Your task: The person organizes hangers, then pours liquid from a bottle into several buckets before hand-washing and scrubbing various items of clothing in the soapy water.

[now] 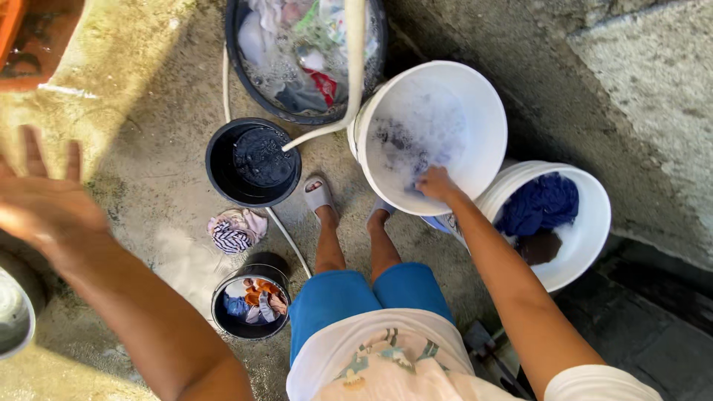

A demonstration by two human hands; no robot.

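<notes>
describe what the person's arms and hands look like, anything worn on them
Both hands, the left hand and the right hand, are bare: no gloves, and no rings or watch that show. The forearms are uncovered; a short white sleeve covers the right upper arm. The left hand is motion-blurred.

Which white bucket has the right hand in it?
The sudsy white bucket, nearer the black tub; the right hand dips into its foam. The other white bucket holds blue cloth.
</notes>
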